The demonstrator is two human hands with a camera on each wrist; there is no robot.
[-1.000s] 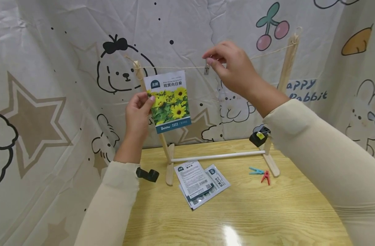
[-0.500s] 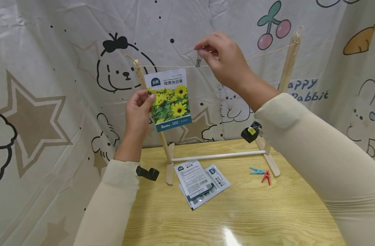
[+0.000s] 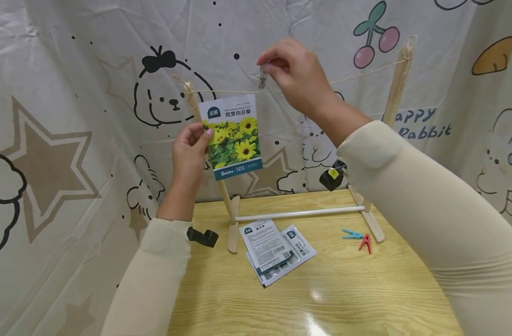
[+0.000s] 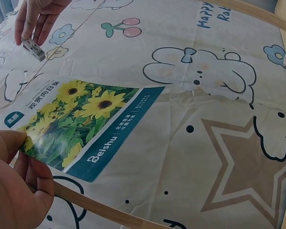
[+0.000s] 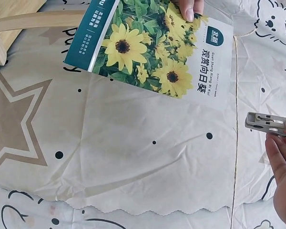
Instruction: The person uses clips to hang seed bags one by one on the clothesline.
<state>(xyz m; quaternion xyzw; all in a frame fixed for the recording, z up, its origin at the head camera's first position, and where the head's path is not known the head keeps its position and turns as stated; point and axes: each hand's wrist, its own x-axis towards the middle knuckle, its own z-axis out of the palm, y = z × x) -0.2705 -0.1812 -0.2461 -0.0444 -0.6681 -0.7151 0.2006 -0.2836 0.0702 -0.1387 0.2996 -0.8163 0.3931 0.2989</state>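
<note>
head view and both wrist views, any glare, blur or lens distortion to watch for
Head view: strong glare on the table near the bottom edge, small print on the flower packet too fine to read; left wrist view: dimmer overall, the wooden post looking bowed, probably lens distortion; right wrist view: packet's white end nearly merging with the pale cloth, clip fairly crisp.

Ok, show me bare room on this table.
Bare: the front of the table, this side of the lying packets and red peg; also the patch between packets and blue peg, before the white rod. Crowded: beside the stand's left foot, where packets overlap, and its right foot, where the pegs bunch.
</note>
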